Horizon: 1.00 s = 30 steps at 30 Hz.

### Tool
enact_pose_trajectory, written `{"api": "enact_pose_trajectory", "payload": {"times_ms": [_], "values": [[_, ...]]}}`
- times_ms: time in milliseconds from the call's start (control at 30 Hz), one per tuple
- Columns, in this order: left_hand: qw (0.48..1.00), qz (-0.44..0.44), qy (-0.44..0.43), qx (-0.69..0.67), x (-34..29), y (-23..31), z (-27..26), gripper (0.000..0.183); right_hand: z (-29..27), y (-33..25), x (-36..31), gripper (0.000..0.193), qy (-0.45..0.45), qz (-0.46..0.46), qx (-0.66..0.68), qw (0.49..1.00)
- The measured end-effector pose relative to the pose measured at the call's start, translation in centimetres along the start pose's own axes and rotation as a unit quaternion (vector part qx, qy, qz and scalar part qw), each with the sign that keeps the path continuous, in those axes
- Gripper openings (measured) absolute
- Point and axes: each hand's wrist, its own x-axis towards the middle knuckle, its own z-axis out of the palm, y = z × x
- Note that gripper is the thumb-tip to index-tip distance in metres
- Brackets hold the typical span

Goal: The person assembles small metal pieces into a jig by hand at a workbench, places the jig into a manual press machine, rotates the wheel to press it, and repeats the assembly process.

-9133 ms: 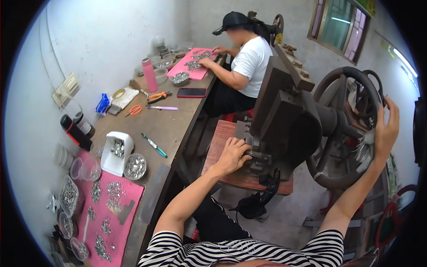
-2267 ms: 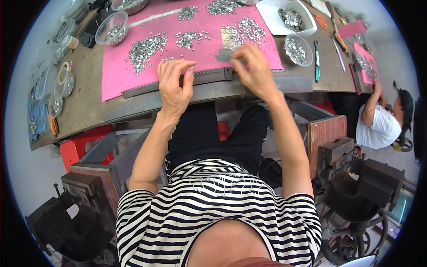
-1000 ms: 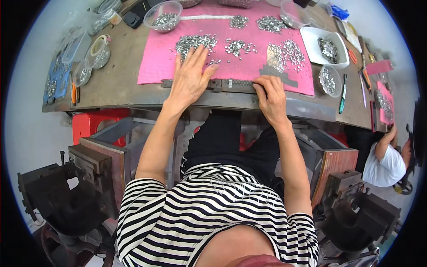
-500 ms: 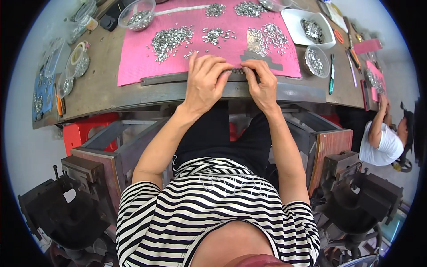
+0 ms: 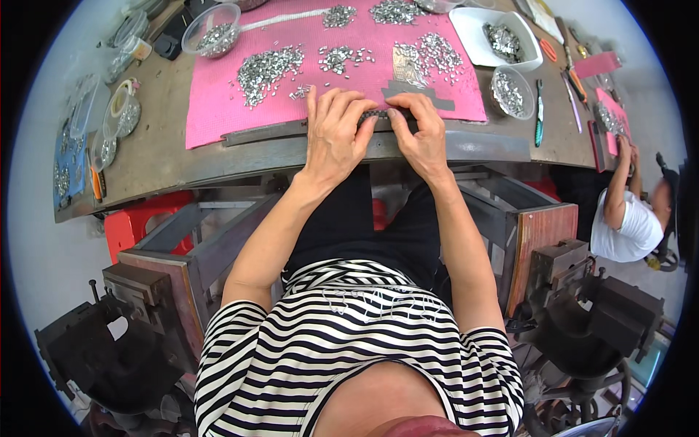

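Observation:
At the front edge of the bench, my left hand (image 5: 335, 135) and my right hand (image 5: 422, 137) pinch a short dark segmented metal strip (image 5: 376, 113) between thumbs and fingers. The fingers hide part of it. It lies against a long dark metal bar (image 5: 266, 132) along the near edge of a pink mat (image 5: 207, 109). Just beyond my right hand is a flat grey plate (image 5: 435, 103). Small shiny metal pieces (image 5: 266, 76) are heaped past my left hand, with a smaller heap (image 5: 341, 58) at the middle and another heap (image 5: 443, 54) at the right.
A clear tub (image 5: 211, 45) of metal parts stands at back left. On the right are a white tray (image 5: 466, 36), a round tub (image 5: 510, 95), a green-handled tool (image 5: 539, 120) and orange-handled scissors (image 5: 547, 49). Another person (image 5: 626, 218) works at far right.
My right hand has moved slightly left, nearer my left hand, its fingers curling further over the strip. The bench and its contents have shifted a little left in view.

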Motion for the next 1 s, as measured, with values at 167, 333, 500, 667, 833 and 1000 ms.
{"api": "enact_pose_trajectory", "payload": {"times_ms": [167,333,500,667,833,1000], "values": [[0.999,-0.009,0.037,-0.038,0.1,-0.5,-1.2,0.021,0.0,-0.1,0.2,0.016,-0.016,-0.009,-0.009,1.000],[0.996,-0.059,0.034,0.053,0.3,-4.3,-4.6,0.030,-0.3,-0.3,0.1,0.018,-0.028,0.006,-0.028,0.999],[0.955,-0.137,-0.147,0.218,0.1,-8.1,-7.1,0.073,-0.3,-0.5,0.0,0.014,-0.017,0.000,-0.020,1.000],[0.959,-0.106,-0.223,0.143,0.4,-6.1,-6.9,0.080,-0.2,-0.4,0.2,0.011,-0.028,-0.001,-0.033,0.999],[0.972,-0.063,-0.225,0.038,0.1,-5.4,-7.6,0.070,0.3,-1.3,2.6,0.011,-0.056,-0.030,-0.057,0.996],[0.991,-0.129,0.016,-0.033,0.9,-7.8,-9.0,0.021,4.2,-1.4,6.5,0.009,-0.099,-0.099,-0.082,0.987]]}}
